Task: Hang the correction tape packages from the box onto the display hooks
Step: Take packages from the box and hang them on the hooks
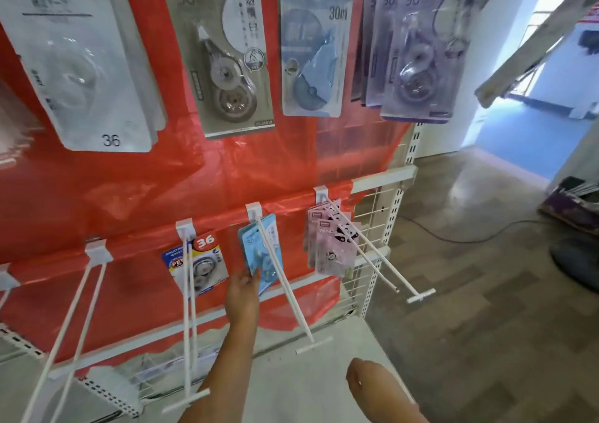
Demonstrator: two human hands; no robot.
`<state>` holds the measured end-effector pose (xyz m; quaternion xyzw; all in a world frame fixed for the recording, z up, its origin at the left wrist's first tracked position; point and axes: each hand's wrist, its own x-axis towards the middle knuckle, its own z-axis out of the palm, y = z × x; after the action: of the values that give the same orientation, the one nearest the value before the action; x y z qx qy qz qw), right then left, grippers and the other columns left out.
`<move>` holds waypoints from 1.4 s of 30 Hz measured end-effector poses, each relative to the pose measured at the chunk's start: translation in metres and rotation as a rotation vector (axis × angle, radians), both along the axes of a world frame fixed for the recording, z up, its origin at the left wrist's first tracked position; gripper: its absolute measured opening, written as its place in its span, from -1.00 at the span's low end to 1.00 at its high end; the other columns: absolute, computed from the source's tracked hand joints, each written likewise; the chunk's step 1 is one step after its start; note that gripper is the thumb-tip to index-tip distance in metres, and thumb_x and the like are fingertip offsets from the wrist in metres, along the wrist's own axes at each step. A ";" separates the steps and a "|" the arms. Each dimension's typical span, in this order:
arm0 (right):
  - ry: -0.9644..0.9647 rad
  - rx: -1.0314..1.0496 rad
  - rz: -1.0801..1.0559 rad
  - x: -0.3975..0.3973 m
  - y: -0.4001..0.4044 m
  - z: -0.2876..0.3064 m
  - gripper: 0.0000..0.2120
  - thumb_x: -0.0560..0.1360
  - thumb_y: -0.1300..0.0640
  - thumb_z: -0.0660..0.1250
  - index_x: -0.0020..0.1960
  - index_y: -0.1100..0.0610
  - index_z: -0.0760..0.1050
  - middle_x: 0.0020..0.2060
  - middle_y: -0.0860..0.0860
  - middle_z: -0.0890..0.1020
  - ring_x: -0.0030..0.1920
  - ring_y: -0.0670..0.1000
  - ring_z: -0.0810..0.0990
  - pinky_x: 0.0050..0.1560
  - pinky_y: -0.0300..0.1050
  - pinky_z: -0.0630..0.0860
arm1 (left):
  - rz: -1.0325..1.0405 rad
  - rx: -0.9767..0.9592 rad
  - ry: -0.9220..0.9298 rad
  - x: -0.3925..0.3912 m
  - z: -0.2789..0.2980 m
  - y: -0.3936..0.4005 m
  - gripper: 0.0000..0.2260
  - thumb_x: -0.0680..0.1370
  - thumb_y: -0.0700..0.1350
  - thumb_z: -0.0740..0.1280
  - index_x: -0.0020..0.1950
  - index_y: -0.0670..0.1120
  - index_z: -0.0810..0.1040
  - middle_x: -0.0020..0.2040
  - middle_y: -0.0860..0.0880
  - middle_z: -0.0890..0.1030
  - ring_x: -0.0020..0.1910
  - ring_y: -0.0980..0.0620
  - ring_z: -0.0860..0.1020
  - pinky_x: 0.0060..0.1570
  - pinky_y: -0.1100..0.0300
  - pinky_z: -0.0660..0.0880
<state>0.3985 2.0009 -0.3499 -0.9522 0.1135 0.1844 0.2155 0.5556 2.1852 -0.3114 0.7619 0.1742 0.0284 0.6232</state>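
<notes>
Presently, head view, lower rail: left hand (pixel 243 288) raised to blue correction tape packages (pixel 261 254) on middle display hook (pixel 285 284); thumb and fingers pinching bottom edge of front card, package hanging at rear of hook against red backing sheet (pixel 207 182). Print on blue cards too blurred to read.
Right hand (pixel 364 382) low in frame, near bottom edge, apart from rack; fingers loosely curled, holding nothing.
Left neighbour hook: white-and-yellow package (pixel 197 265), red badge marked "36".
Right neighbour hook: pink packages (pixel 329 244), several deep, panda picture, lettering "PAND" legible.
Further left: bare double-wire hooks (pixel 77 319).
Upper rail, left to right: white card (pixel 87 65) marked "36"; grey card (pixel 227 52) marked "36" with vertical characters; pale blue card (pixel 312 46) marked "30m"; lilac cards (pixel 418 43), stacked, marked "36".
Box not seen.
</notes>
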 end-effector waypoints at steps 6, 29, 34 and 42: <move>-0.026 -0.029 0.017 -0.019 0.013 0.031 -0.89 0.59 0.14 0.05 -0.06 0.03 0.33 0.08 0.07 0.58 -0.08 0.06 0.46 -0.14 -0.18 0.32 | -0.258 0.298 0.121 -0.063 -0.007 0.041 -0.94 0.57 -0.09 0.31 0.02 -0.04 0.48 0.02 -0.08 0.59 0.08 -0.09 0.55 -0.14 0.23 0.33; -0.054 -0.054 0.360 -0.143 0.184 0.027 -0.69 0.58 0.23 0.07 0.27 0.18 0.44 0.22 0.14 0.52 0.20 0.16 0.49 0.16 -0.01 0.46 | -0.382 1.129 0.264 -0.324 -0.037 0.245 -0.79 0.58 -0.08 0.17 0.12 -0.06 0.55 0.11 -0.11 0.61 0.12 -0.14 0.54 0.07 0.04 0.48; -0.002 -0.041 0.362 -0.166 0.222 -0.021 -0.70 0.56 0.23 0.09 0.24 0.16 0.45 0.20 0.13 0.53 0.19 0.16 0.48 0.16 -0.03 0.45 | -0.435 1.080 0.317 -0.358 -0.078 0.286 -0.78 0.59 -0.08 0.17 0.17 -0.03 0.54 0.14 -0.08 0.60 0.14 -0.11 0.53 0.09 0.06 0.49; 0.131 -0.080 0.431 -0.207 0.261 -0.127 -0.72 0.55 0.28 0.13 0.22 0.15 0.43 0.16 0.12 0.54 0.13 0.14 0.53 0.11 -0.06 0.48 | -0.530 1.006 0.397 -0.400 -0.187 0.323 -0.85 0.60 -0.08 0.21 0.08 -0.04 0.55 0.03 -0.02 0.63 -0.01 0.00 0.56 -0.03 0.13 0.50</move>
<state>0.1913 2.2621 -0.4773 -0.9481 -0.0714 0.2831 0.1257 0.1556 2.5082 -0.4986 0.9714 0.0565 -0.1920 0.1276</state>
